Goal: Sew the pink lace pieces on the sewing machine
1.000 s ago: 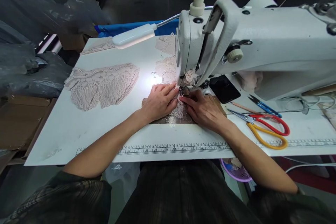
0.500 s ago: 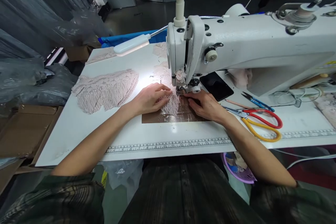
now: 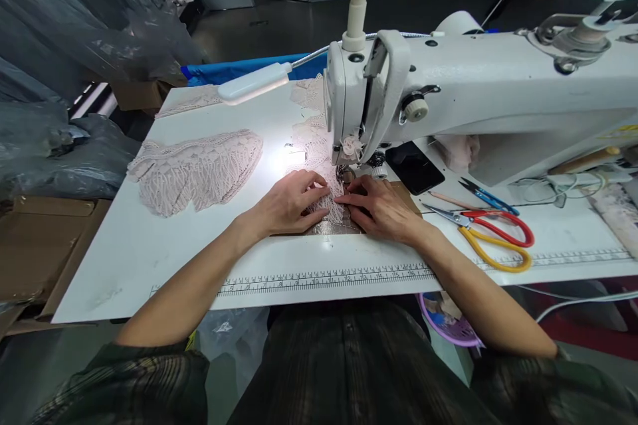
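A pale pink lace piece (image 3: 319, 149) runs under the needle area of the white sewing machine (image 3: 349, 99). My left hand (image 3: 294, 202) rests on the left side of this lace, fingers bent with small gaps between them, pressing it down. From the right, my right hand (image 3: 379, 206) reaches the lace edge just in front of the presser foot, its forefinger touching the lace and its fingers apart. Beneath both lies a brown plate (image 3: 406, 196). The left hand's fingertips are partly lost against the lace.
Another lace piece (image 3: 199, 169) lies on the white table (image 3: 174, 246) at left. Right of my hand are a black phone (image 3: 415, 167), red-and-yellow scissors (image 3: 491, 232) and blue snips (image 3: 491, 196). A lamp (image 3: 254, 83) hangs over the table.
My right hand has moved left and towards me, from beside the presser foot onto the lace edge. The left hand has shifted slightly nearer. The whole view has shifted a little.
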Demonstrator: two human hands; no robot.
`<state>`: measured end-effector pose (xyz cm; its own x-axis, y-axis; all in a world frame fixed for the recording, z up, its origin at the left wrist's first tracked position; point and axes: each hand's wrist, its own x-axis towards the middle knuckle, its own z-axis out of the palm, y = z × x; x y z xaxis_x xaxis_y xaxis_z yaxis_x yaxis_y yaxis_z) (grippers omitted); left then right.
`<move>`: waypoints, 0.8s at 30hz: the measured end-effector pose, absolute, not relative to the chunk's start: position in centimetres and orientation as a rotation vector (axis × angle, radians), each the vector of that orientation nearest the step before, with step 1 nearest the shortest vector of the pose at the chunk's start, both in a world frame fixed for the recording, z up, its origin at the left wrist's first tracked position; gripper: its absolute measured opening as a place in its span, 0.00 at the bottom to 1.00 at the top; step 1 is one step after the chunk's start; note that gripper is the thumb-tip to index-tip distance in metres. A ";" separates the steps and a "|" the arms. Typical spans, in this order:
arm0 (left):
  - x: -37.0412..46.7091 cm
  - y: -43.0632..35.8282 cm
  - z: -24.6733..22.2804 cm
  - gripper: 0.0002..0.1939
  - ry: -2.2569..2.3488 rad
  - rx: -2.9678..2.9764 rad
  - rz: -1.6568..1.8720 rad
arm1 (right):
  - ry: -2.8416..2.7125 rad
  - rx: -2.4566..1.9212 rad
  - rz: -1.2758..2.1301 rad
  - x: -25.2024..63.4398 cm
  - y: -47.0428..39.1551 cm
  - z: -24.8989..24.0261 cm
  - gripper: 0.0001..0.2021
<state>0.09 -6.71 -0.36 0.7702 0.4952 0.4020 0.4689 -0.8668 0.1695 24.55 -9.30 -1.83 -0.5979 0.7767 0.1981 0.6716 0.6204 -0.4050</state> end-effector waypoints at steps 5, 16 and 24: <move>0.3 -6.8 -0.9 0.08 0.611 2.753 0.697 | -2.434 -1.141 0.463 24.7 -9.2 -2.1 0.17; 0.8 -7.2 -1.3 0.11 0.897 2.433 0.808 | -2.179 -1.063 0.683 24.8 -9.1 -0.9 0.17; 1.4 -7.2 -1.5 0.12 0.760 2.717 0.999 | -2.223 -1.023 0.593 23.2 -9.2 -1.5 0.05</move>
